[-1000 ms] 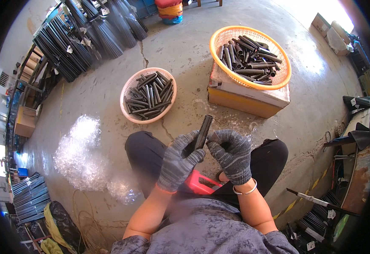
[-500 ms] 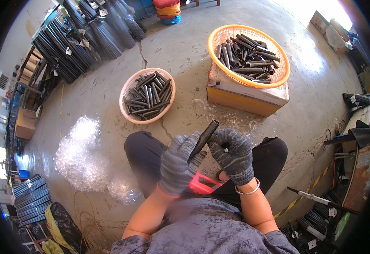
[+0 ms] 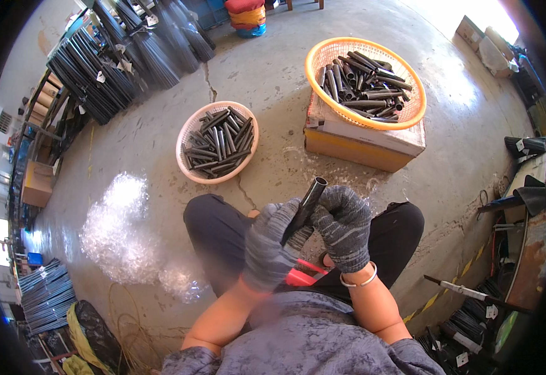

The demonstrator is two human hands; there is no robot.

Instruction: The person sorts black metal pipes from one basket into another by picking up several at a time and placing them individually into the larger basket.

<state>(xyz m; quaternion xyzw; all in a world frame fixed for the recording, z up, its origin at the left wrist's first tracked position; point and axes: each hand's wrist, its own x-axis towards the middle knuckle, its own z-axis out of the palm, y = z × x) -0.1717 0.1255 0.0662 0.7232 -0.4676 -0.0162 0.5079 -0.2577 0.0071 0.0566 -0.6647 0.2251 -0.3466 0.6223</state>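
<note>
A short black tube [image 3: 305,203] slants up between my hands, its hollow end toward the far side. My left hand [image 3: 273,244], in a grey knit glove, is wrapped round the tube's lower part. Close against the tube's right side, my gloved right hand [image 3: 344,226] has its fingers curled together in a pinch. Whatever is in that pinch is hidden. Below the hands, a red plastic piece [image 3: 301,277] shows partly at my lap. Ahead on the left, a pale pink basket [image 3: 184,167] holds many similar black tubes.
An orange-rimmed basket [image 3: 313,53] of black tubes stands on a cardboard box [image 3: 354,150] at the far right. Crumpled clear plastic film [image 3: 123,234] lies on the floor to my left. Bundles of long dark rods [image 3: 91,75] lean at the far left; more metal stock sits at the right.
My left hand and the tube have shifted slightly right, and the tube stands a bit steeper. My right hand has moved a little up and left, closer to the tube.
</note>
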